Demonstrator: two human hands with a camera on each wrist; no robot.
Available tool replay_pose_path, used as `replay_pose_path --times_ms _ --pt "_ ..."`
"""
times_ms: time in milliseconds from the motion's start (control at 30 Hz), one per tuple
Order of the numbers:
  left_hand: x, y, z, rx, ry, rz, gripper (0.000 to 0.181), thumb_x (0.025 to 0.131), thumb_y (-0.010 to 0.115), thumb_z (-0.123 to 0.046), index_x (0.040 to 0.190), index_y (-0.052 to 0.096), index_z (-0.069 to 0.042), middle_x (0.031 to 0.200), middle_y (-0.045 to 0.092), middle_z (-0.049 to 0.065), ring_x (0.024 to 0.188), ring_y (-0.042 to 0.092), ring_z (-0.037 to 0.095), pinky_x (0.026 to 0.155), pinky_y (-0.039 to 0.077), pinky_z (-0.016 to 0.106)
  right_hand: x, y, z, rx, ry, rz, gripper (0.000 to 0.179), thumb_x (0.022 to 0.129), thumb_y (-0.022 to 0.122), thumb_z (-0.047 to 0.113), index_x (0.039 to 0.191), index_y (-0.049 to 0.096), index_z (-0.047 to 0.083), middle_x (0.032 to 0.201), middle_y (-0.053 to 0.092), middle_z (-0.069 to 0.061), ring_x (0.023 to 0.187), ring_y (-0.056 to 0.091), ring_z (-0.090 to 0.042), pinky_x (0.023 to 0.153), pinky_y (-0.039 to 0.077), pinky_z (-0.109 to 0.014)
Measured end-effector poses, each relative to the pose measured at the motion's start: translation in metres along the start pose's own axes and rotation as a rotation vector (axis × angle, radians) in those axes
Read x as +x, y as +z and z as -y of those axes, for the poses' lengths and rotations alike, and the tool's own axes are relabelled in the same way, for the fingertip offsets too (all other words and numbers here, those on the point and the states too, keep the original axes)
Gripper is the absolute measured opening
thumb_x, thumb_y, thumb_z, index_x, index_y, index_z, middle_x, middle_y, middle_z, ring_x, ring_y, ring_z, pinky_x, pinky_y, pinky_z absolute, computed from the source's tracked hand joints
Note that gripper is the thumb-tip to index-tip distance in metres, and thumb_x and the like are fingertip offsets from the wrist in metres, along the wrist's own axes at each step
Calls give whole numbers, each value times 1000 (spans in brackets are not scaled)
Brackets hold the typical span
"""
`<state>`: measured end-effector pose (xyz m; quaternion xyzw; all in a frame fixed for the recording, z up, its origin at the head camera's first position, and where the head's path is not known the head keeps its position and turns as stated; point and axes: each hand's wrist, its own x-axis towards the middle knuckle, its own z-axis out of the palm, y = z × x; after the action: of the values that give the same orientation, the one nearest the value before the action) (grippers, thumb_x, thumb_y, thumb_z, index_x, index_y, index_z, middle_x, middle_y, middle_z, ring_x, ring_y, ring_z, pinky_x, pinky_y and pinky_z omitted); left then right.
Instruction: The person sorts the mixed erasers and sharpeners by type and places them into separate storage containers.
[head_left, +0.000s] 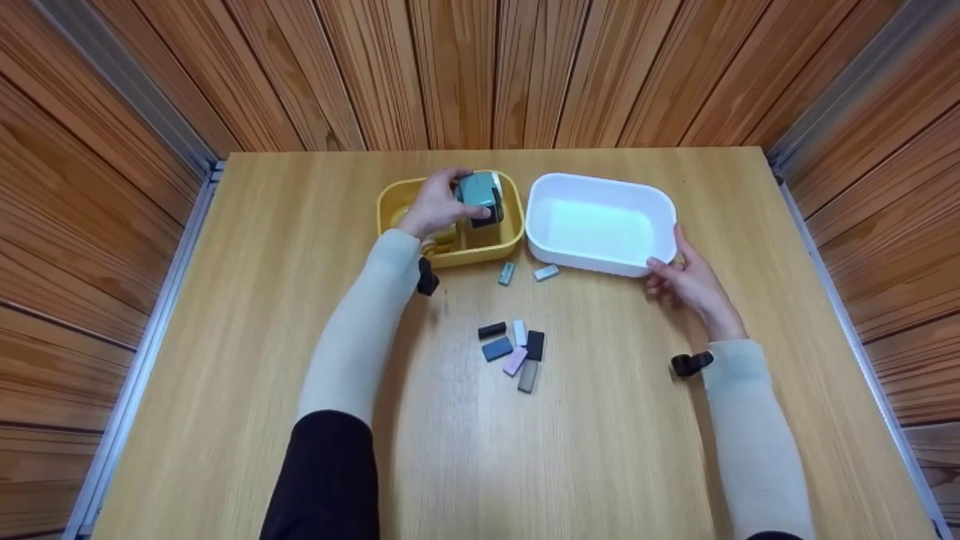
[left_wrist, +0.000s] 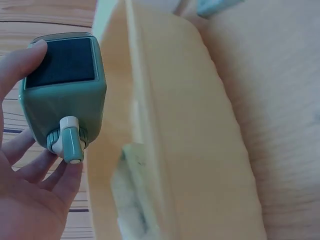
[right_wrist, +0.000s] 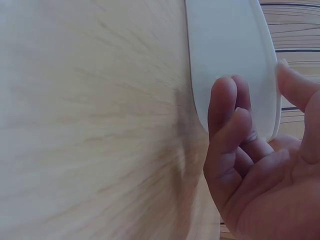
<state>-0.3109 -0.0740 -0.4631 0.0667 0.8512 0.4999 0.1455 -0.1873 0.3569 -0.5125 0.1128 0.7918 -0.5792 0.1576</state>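
My left hand (head_left: 433, 208) holds a teal pencil sharpener (head_left: 478, 189) over the yellow bin (head_left: 480, 257). In the left wrist view the sharpener (left_wrist: 92, 107) shows a dark window and a small crank handle; the thumb lies on the window's edge and the fingers wrap behind. At the near right corner of a white bin (head_left: 592, 225), my right hand (head_left: 694, 285) grips the rim, thumb on top and fingers curled against the outer wall. Inside the yellow bin lies a yellowish item (head_left: 441, 244), partly hidden by the left wrist; its kind cannot be made out.
A teal block (head_left: 507, 274) and a whitish block (head_left: 547, 272) lie just in front of the bins. Closer in, several small rectangular blocks, including a blue one (head_left: 496, 349) and a grey one (head_left: 528, 376), lie clustered on the wooden table (head_left: 600, 435). Wood-panelled walls enclose the table.
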Motion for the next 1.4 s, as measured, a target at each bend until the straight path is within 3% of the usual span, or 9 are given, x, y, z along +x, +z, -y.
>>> replay_pose_path --times_ms 233,467,767,1033,1233,1400 --pt "6 5 11 38 -75 -3 86 76 88 -37 148 44 -22 142 48 2 126 47 18 108 39 36 -1 0 -1 12 -5 12 95 93 68 46 157 -2 43 89 71 -8 74 67 -22 56 48 -30" --pt "7 14 18 116 -25 -11 82 76 88 -38 145 48 -21 141 51 1 122 49 17 106 40 35 1 0 -1 -17 -18 3 95 95 66 43 158 -5 38 84 72 -5 69 67 -18 52 47 -28" --pt "11 23 21 166 -8 9 84 73 89 -41 144 49 -22 141 51 0 124 48 17 110 37 37 -1 -2 -2 -39 16 0 94 93 64 49 156 -5 43 94 71 -8 79 68 -23 59 46 -30" --pt "12 29 28 298 -6 -8 81 73 88 -48 142 52 -24 138 52 -2 124 45 19 109 35 39 -2 1 -2 -20 3 4 94 93 65 50 156 -4 45 94 71 -8 80 68 -25 56 46 -31" --pt "13 31 31 363 7 2 82 73 86 -51 143 51 -25 140 51 -3 126 42 20 111 32 40 -1 0 -2 -14 4 -9 94 92 66 50 156 -2 47 91 71 -5 79 68 -23 56 45 -30" --pt "14 31 31 406 79 13 82 74 86 -49 142 52 -19 139 53 0 126 45 19 117 19 40 0 0 -2 -11 7 -15 94 93 67 46 157 -2 42 86 72 -3 76 69 -21 55 43 -29"
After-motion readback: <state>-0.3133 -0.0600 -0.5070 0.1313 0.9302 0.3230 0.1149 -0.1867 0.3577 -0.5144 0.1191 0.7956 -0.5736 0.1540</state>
